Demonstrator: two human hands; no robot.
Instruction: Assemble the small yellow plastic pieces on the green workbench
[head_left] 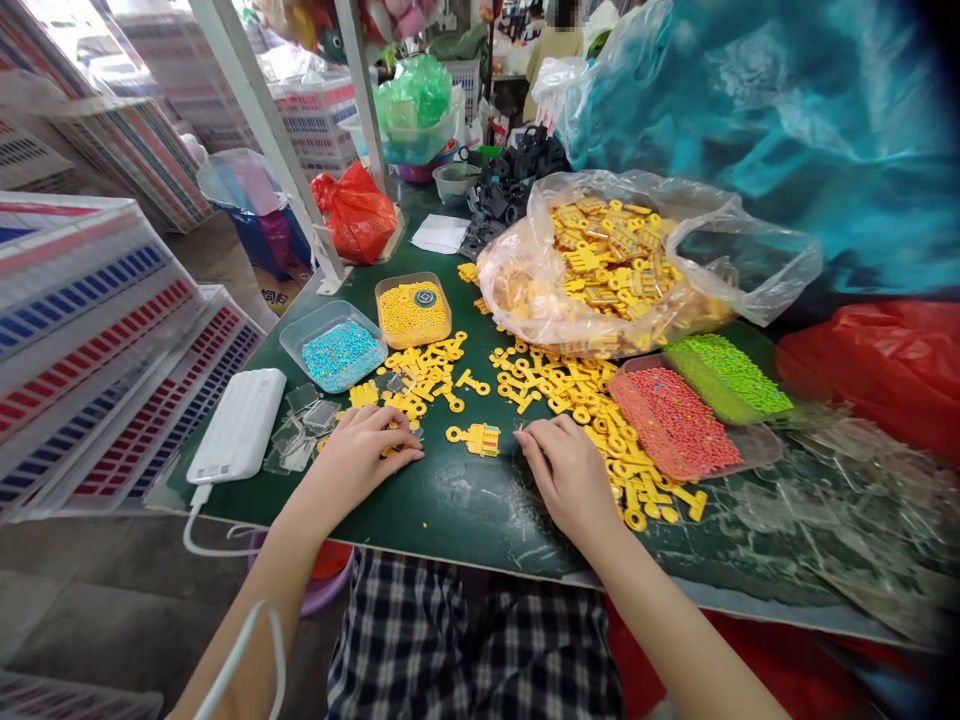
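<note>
A yellow plastic keychain-like piece (480, 439) with a ring end and rows of coloured beads lies on the green table between my hands. Left of it, my left hand (369, 450) rests with curled fingers at a pile of plain yellow ring-ended pieces (427, 380); what is under the fingertips is hidden. To the right of the beaded piece, my right hand (568, 468) has thumb and forefinger pinched together, with a tiny thing at the tips too small to name. Beside that hand spreads another pile of yellow pieces (559, 385).
Trays of blue beads (341, 355), yellow beads (412, 312), red beads (682, 420) and green beads (731, 372) ring the work area. A clear bag (517, 270) holds beaded yellow pieces. Clear plastic covers (304, 430) and a cabled white power bank (238, 425) lie left.
</note>
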